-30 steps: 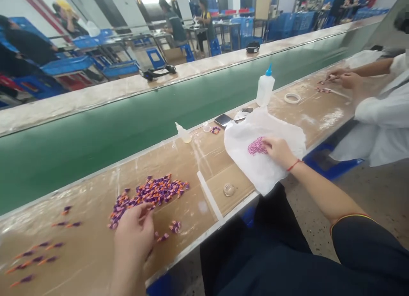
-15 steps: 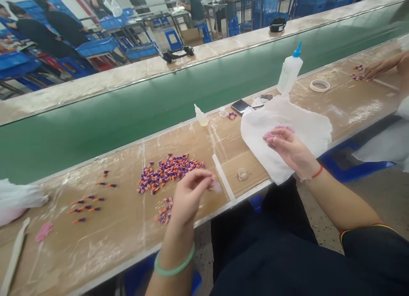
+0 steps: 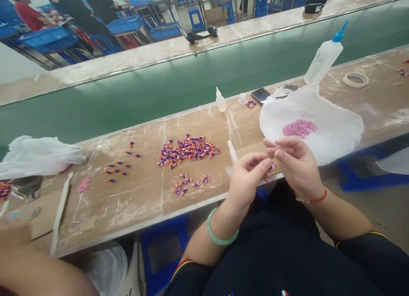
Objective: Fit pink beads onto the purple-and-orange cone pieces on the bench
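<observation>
My left hand point(image 3: 247, 176) and my right hand point(image 3: 294, 162) meet over the bench's front edge, fingertips pinched together around a tiny pink bit that is too small to name. A heap of pink beads point(image 3: 299, 127) lies on a white sheet point(image 3: 338, 130) just beyond my right hand. A pile of small purple and orange pieces point(image 3: 188, 150) lies on the brown bench to the left, with a smaller scatter point(image 3: 188, 183) nearer the edge. A green bangle circles my left wrist and a red string my right.
A large glue bottle with a blue tip point(image 3: 324, 57), a small dropper bottle point(image 3: 220, 101), a phone point(image 3: 261, 95) and a tape roll point(image 3: 355, 79) stand along the back. A green conveyor belt point(image 3: 159, 91) runs behind. Another person's arm point(image 3: 28, 266) shows at lower left beside a white bag point(image 3: 35, 155).
Both hands have come together at the bench edge: the left moved right from near the purple pile, the right drew back from the pink beads. The view shifted left.
</observation>
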A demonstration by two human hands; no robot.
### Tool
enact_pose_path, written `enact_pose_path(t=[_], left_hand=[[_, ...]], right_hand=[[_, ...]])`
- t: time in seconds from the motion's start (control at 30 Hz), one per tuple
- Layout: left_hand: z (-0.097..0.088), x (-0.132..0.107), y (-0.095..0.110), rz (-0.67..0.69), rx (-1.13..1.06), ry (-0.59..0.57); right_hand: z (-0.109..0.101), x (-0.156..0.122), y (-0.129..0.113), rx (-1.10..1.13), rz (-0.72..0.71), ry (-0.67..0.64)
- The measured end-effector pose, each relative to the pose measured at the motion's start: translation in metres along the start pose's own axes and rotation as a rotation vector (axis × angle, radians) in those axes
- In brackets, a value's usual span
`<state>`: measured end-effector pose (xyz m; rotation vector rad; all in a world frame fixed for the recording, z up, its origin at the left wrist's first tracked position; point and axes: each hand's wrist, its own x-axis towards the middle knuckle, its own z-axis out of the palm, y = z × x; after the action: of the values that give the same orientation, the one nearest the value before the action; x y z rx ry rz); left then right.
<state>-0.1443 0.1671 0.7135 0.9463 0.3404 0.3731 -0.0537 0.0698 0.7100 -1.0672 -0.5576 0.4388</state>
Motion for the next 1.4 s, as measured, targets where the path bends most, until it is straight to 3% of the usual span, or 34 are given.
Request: enact_pose_path(t=[0.2,0.4,0.6,0.7,0.87,0.97,1.1,1.2,1.3,1.4], left_hand=[[0.01,0.019,-0.01,-0.023,-0.003,-0.011],[0.023,0.039,-0.013,-0.038,0.046,-0.154],[0.036,0.045,-0.016,-0.077,0.074,-0.143],[0.041,0.056,-0.021,-0.067,0.125,-0.114],[0.05,0.075,-0.022,-0.101,0.226,-0.103],[0.051,0.078,-0.018,-0.119,0.238,-0.098],[0.051,0.075,-0.011,-0.15,0.204,-0.139],[0.05,0.069,-0.009,-0.162,0.168,-0.181],[0.05,0.061,-0.009,-0.133,0.169,-0.199],[0.049,0.053,-0.01,-0.078,0.192,-0.202]], right_hand=[[-0.01,0.003,0.005,-0.438,-0.301,0.165],[-0.024,0.007,-0.005,-0.449,-0.306,0.211],[-0.036,0.008,-0.005,-0.59,-0.388,0.246],[-0.045,0.014,0.0,-0.563,-0.352,0.284],[-0.06,0.027,0.004,-0.314,-0.138,0.344],[-0.075,0.034,0.007,-0.429,-0.164,0.376],[-0.1,0.044,0.019,-0.805,-0.263,0.346],[-0.111,0.049,0.025,-0.89,-0.282,0.301],[-0.105,0.044,0.017,-0.882,-0.316,0.29],[-0.087,0.03,-0.005,-0.761,-0.384,0.193]])
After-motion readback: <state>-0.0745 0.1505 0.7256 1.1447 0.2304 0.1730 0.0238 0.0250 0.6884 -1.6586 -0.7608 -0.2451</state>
